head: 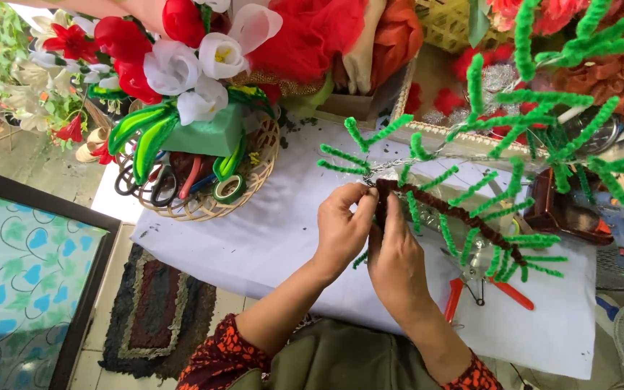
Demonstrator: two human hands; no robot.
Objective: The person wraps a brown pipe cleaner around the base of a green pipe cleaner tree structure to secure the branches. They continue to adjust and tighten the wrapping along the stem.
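A brown fuzzy-wire stem (449,213) with several green fuzzy-wire branches (471,195) lies slanted over a white cloth (269,238). My left hand (341,231) pinches the stem's upper left end, fingers closed on it. Beside it, my right hand (397,256) grips the same end, thumb against the brown wire. Silver wire (399,165) runs off from that end toward the upper right.
A wicker basket (204,206) holds scissors, tape rolls, green foam and red and white artificial flowers. Red-handled pliers (482,292) lie under the branches. A blue glue gun (619,220) sits at the right. A rug (153,318) and a heart-patterned panel (23,282) lie at the left.
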